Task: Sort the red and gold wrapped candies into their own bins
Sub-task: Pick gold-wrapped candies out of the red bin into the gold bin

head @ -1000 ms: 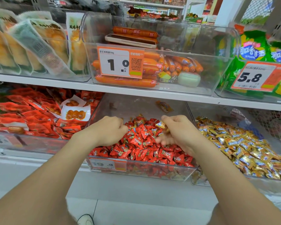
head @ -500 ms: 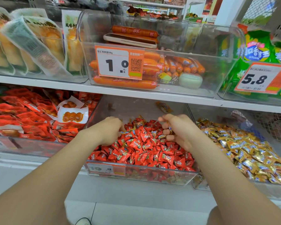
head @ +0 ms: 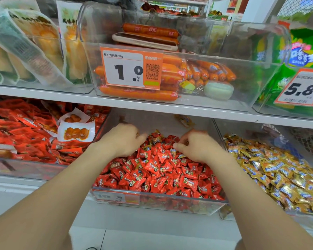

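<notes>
- Moved: left hand (head: pixel 121 139) has stretched a finger toward 3 o'clock.
- Hands: left and right hand (head: pixel 199 147) both curled, knuckles up, in red crinkly-foil pillow candies (head: pixel 157 170), clear plastic bin (head: pixel 159 201); grasp cannot be told.
- Gold foil candies (head: pixel 271 165): neighbouring clear bin (head: pixel 242 129), 3 o'clock; gold stray (head: pixel 154 139) at pile's 12 o'clock.
- Handling, judged: light, slippery; pinch crimped ends.

Our left hand (head: pixel 122 140) and right hand (head: pixel 199 147), fingers curled, rest atop the bin (head: pixel 170 201) of red candies (head: pixel 163 175), gold candies (head: pixel 278 174) alongside.
</notes>
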The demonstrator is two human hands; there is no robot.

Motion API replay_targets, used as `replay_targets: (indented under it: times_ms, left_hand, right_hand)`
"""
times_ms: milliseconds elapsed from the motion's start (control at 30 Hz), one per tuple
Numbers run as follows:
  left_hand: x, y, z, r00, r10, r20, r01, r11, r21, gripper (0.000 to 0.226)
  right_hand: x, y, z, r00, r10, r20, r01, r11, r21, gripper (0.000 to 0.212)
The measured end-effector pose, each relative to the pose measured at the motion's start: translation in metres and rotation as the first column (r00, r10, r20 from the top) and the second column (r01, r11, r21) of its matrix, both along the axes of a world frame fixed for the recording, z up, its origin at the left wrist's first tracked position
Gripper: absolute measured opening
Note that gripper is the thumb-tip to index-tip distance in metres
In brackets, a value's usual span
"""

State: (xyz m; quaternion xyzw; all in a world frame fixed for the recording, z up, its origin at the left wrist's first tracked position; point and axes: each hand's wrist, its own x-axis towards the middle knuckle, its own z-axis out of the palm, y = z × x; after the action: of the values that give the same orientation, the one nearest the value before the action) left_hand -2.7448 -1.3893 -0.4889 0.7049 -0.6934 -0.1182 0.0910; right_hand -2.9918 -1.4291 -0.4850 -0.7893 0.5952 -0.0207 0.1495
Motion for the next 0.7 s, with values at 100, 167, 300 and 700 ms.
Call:
replay_targets:
  times_ms: [100, 167, 300, 700]
  left_hand:
    - [-0.001, -0.007, -0.008, 0.999, -0.053, -0.004, 0.053, 0.998, 0.038, 0.018]
    - [-0.006, -0.008, -0.009, 0.992, -0.122, 0.015, 0.120, 0.989, 0.083, 0.041]
    - [-0.015, -0.019, -0.012, 0.968, -0.248, 0.025, 0.238, 0.950, 0.204, 0.041]
    - [-0.004, -0.005, 0.012, 0.977, -0.171, -0.125, 0.186, 0.976, 0.116, 0.014]
  right_hand:
    - [0.001, 0.003, 0.002, 0.987, 0.163, -0.011, -0.160, 0.979, 0.127, 0.038]
    - [0.002, 0.005, 0.003, 0.982, 0.189, -0.027, -0.183, 0.973, 0.141, 0.041]
    - [0.000, 0.001, 0.000, 0.979, 0.202, -0.006, -0.200, 0.972, 0.126, 0.034]
    - [-0.012, 0.006, 0.007, 0.953, 0.013, 0.302, -0.067, 0.983, 0.169, 0.028]
